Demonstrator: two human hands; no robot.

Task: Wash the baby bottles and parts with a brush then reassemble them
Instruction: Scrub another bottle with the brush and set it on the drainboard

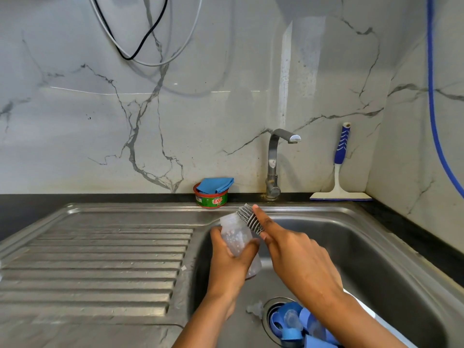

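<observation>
My left hand [231,257] grips a clear baby bottle [234,233] above the steel sink basin [351,249], the bottle tilted with its open mouth up and away. My right hand [288,249] holds a grey ribbed bottle brush [248,218]; the forefinger lies straight along its head, which rests against the bottle's mouth. The brush handle is hidden in my palm. On the basin floor by the drain lie blue bottle caps and rings [291,322] with clear teats, and one clear teat [254,308] lies apart to their left.
A ribbed steel drainboard [100,262] lies to the left. At the back stand a tap [273,167], a round soap tub with a blue cloth on it [212,194] and a blue-handled squeegee [340,172]. Cables hang on the marble wall.
</observation>
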